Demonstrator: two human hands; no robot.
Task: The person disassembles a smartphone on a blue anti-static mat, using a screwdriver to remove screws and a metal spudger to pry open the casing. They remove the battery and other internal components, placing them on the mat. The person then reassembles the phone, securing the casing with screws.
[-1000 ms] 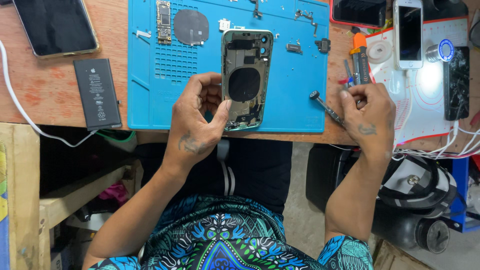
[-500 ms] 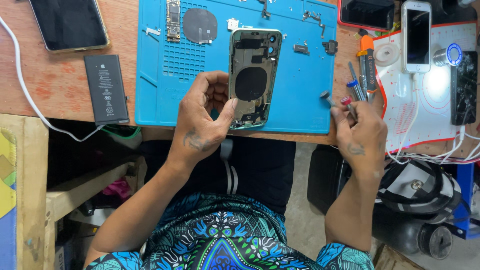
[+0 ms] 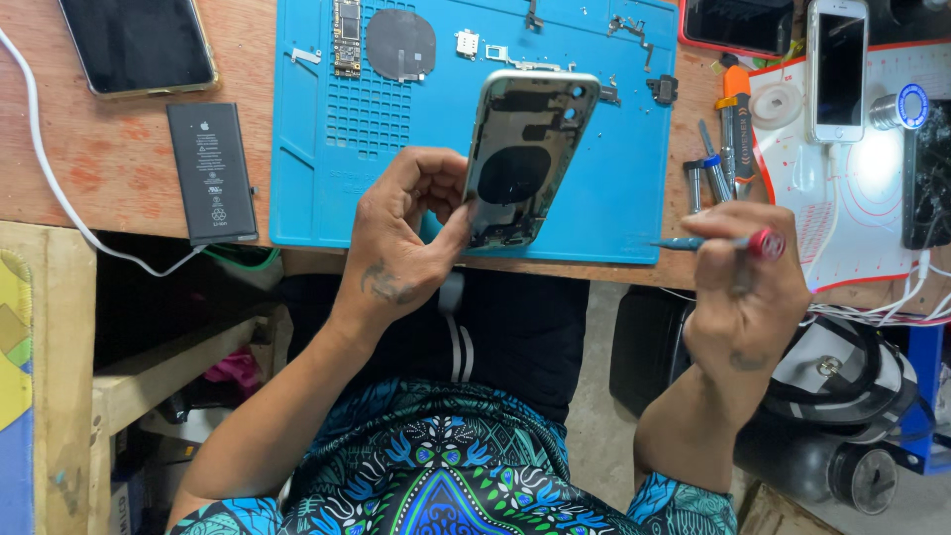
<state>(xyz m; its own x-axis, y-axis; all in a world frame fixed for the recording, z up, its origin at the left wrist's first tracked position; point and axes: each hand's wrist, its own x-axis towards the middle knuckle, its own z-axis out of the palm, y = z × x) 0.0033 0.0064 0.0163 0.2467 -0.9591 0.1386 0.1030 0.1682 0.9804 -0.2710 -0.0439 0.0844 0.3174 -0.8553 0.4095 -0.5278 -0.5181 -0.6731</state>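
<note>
Blue silicone covers the middle of the bench: a work mat (image 3: 614,178) on a reddish wooden table (image 3: 109,168). The left hand (image 3: 401,248) is closed around the lower left edge of a gutted phone shell (image 3: 525,159), thumb pressed on its near side, fingers curled behind. The shell is tilted up off the mat, its open inside facing the camera, with a dark round patch in the middle and the camera cut-outs at its upper end. It sits at the centre of the frame, over the mat's lower half.

The right hand (image 3: 748,287) is at centre right, below the table's edge, fingers pinched tight on a thin screwdriver (image 3: 718,242) with a red cap. The tool lies nearly level, its tip pointing left toward the shell but well apart from it.

On the mat's upper part lie a narrow circuit board (image 3: 348,35), a dark round coil (image 3: 401,45) just beside it, and small brackets and connectors toward the upper right. A black battery (image 3: 211,170) lies on the wood left of the mat, and a dark-screened phone (image 3: 139,45) sits in the upper left corner. A white cable (image 3: 50,178) curves down the left side. Right of the mat stand more drivers (image 3: 733,119), then a white mat with red edging (image 3: 842,198) carrying a white phone (image 3: 837,69) and a roll of tape (image 3: 775,104).
</note>
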